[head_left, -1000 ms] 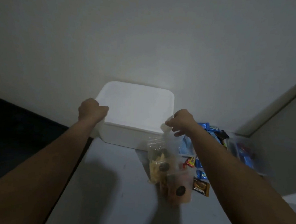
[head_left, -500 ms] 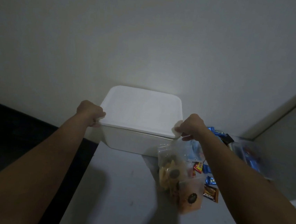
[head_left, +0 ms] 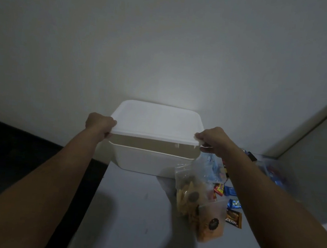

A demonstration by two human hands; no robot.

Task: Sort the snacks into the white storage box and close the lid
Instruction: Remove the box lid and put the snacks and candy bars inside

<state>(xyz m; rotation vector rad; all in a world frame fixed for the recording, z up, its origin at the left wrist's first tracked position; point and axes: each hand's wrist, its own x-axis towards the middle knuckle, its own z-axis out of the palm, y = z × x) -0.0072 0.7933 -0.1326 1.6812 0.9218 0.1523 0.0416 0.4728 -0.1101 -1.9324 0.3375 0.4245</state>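
Lifted clear at its near edge, the lid (head_left: 157,121) now shows a dark gap above the box rim, where 1 second ago it sat flush and 0.5 seconds ago had only begun to rise. Your left hand (head_left: 99,122) curls its fingers round the lid's left near corner; your right hand (head_left: 213,139) pinches the right near corner, so both are clamped on the lid, 1 at each end of its long axis, which runs left to right across your view.

That axis is what the coming move turns on: the lid hangs directly over the white storage box (head_left: 151,160), tilted up toward you, and its far edge may still rest on the box, though the dim light makes that hard to confirm. You will need to carry it away evenly with both hands. Inside the box nothing can be made out through the gap.

To the right, on the table (head_left: 133,221), the snacks are still outside: 2 clear bags of snacks (head_left: 196,205) just beside the box's near right corner, and loose wrapped sweets (head_left: 233,202) beyond them, under your right forearm.
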